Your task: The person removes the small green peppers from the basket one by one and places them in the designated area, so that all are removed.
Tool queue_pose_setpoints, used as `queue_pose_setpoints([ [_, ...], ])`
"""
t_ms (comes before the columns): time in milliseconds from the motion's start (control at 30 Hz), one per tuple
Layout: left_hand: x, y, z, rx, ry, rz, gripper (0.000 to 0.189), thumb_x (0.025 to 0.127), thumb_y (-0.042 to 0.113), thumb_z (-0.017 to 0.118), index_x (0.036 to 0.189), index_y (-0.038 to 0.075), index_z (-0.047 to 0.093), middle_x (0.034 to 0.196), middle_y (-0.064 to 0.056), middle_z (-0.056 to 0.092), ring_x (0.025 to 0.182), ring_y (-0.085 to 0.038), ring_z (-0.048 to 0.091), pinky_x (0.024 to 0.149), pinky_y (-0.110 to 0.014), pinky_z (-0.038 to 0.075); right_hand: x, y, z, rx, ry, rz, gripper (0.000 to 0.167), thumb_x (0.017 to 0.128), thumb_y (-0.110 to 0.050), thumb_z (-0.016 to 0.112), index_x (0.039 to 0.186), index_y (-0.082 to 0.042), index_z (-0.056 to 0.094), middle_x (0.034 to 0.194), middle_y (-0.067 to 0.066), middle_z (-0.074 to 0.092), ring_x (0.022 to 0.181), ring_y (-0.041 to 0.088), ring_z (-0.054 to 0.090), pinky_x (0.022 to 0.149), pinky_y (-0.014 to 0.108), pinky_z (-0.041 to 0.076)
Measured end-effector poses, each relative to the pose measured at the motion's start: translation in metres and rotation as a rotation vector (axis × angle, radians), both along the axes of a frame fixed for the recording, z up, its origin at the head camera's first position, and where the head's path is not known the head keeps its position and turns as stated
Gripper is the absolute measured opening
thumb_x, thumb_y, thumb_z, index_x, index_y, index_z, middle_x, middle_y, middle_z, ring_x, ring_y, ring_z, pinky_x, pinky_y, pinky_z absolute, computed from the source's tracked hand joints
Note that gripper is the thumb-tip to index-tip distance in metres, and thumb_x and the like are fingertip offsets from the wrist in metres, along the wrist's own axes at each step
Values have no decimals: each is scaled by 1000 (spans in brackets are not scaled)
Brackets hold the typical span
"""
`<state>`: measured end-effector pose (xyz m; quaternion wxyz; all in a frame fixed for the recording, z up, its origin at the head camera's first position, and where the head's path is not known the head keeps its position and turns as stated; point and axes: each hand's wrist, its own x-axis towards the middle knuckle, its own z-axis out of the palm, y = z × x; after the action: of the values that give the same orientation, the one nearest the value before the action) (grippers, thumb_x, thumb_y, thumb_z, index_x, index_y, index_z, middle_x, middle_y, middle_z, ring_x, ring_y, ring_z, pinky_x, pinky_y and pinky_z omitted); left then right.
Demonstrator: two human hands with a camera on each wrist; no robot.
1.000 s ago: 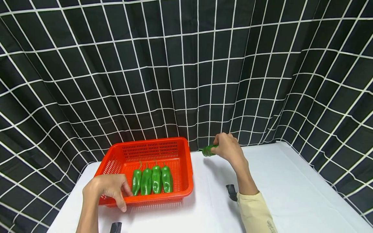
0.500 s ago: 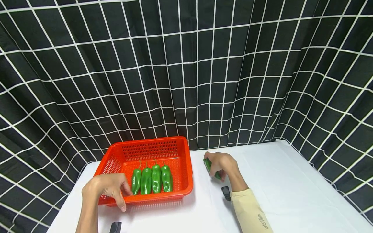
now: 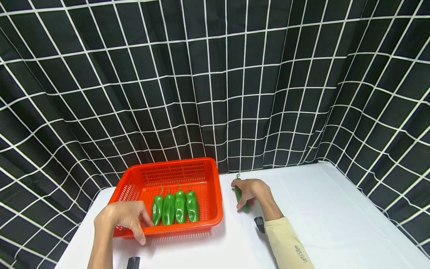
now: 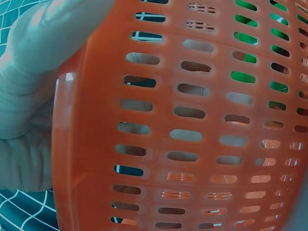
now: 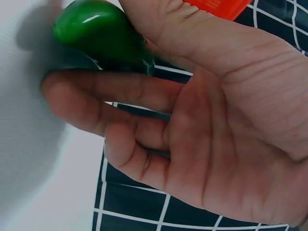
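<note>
My left hand (image 3: 122,216) grips the near left rim of a red plastic basket (image 3: 183,227), thumb outside and fingers over the inner side. In the left wrist view the basket's slotted wall (image 4: 98,144) fills most of the picture. Several green chili peppers (image 3: 180,205) lie side by side in the basket, stems away from me. To the right of the basket, my right hand (image 3: 253,189) holds another green chili pepper (image 3: 238,192) between thumb and fingers, low over the white cloth, its stem pointing away. The right wrist view shows that pepper's glossy rounded end (image 5: 94,26) close to the cloth.
A white cloth (image 3: 322,216) covers the table and stretches far to the right. Behind and along both sides hangs a black curtain (image 3: 218,93) with a white grid. Black wrist camera parts (image 3: 259,224) stick out beside the wrists.
My right hand has brought its pepper from near the back edge down toward me, turning it so the stem points away. The left hand and the basket have stayed put.
</note>
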<state>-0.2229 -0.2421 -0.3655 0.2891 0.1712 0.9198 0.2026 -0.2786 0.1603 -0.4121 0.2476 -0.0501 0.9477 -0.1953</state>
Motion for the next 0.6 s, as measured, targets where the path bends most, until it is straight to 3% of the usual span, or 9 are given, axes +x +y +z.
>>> queue_pose_setpoints([
  [200, 1, 0, -1, 2, 0, -2, 39, 59, 2, 89, 95, 18, 85, 91, 3, 80, 87, -15, 54, 75, -29, 46, -1, -1, 1, 16, -5, -2, 78, 76, -27, 93, 144, -34, 55, 117, 6, 62, 75, 19, 73, 80, 38, 48],
  [433, 1, 0, 0, -18, 9, 9, 39, 59, 2, 89, 93, 19, 85, 90, 3, 80, 89, -15, 54, 76, -31, 45, -1, -1, 5, -30, 15, 15, 65, 87, -21, 83, 146, -22, 56, 121, 8, 64, 72, 21, 72, 77, 34, 51],
  [600, 2, 1, 1, -16, 3, 9, 38, 59, 2, 89, 94, 18, 85, 89, 2, 80, 88, -15, 55, 76, -30, 46, -1, -1, 5, 1, 39, 47, 63, 89, -17, 81, 147, -20, 56, 122, 7, 64, 73, 18, 74, 85, 38, 51],
])
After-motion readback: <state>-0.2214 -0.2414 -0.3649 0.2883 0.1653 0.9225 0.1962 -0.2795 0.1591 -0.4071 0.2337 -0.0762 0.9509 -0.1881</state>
